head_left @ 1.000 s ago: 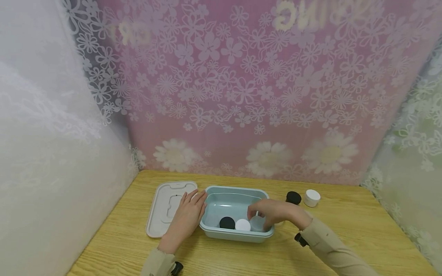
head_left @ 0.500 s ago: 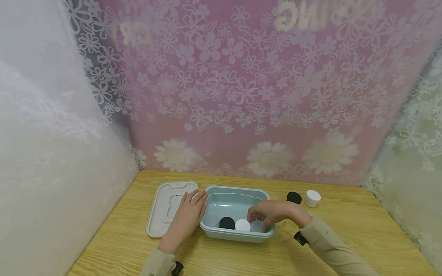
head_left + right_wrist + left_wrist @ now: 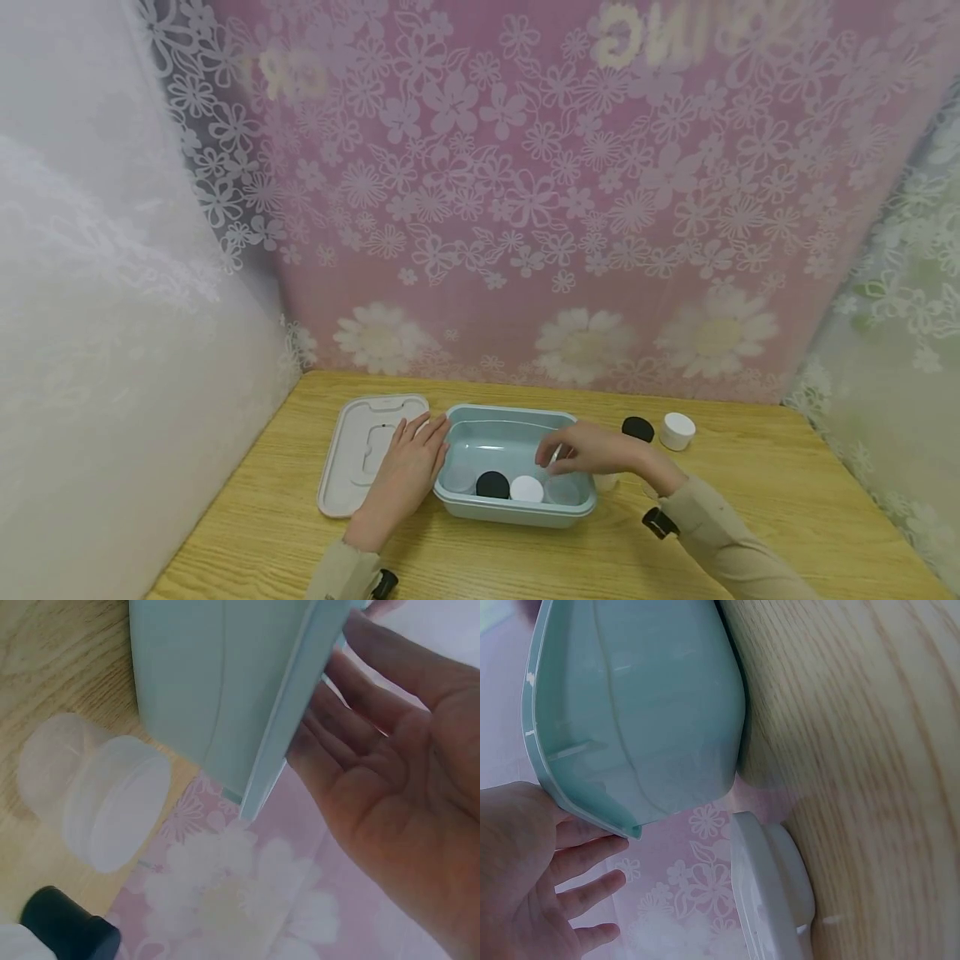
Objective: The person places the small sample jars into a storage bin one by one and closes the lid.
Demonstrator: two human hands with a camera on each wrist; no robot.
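Note:
A teal plastic box (image 3: 513, 510) stands open on the wooden table. Along its front wall sit a black-lidded jar (image 3: 492, 484), a white-lidded jar (image 3: 527, 489) and a clear jar (image 3: 564, 492). My left hand (image 3: 411, 468) lies flat with straight fingers against the box's left end (image 3: 630, 712), beside the box's pale lid (image 3: 365, 450). My right hand (image 3: 581, 451) hovers over the box's right side, palm (image 3: 397, 787) open and holding nothing. A frosted jar (image 3: 90, 799) stands on the table just outside the box's right wall (image 3: 225, 675).
A black-lidded jar (image 3: 637, 428) and a white jar (image 3: 677, 430) stand behind the box to the right. Flowered pink and white curtains close in the table at the back and both sides. The pale lid (image 3: 769, 892) lies flat at the left.
My right hand let go of the clear jar in the box's right front corner and rose up and back. The left hand has stayed put.

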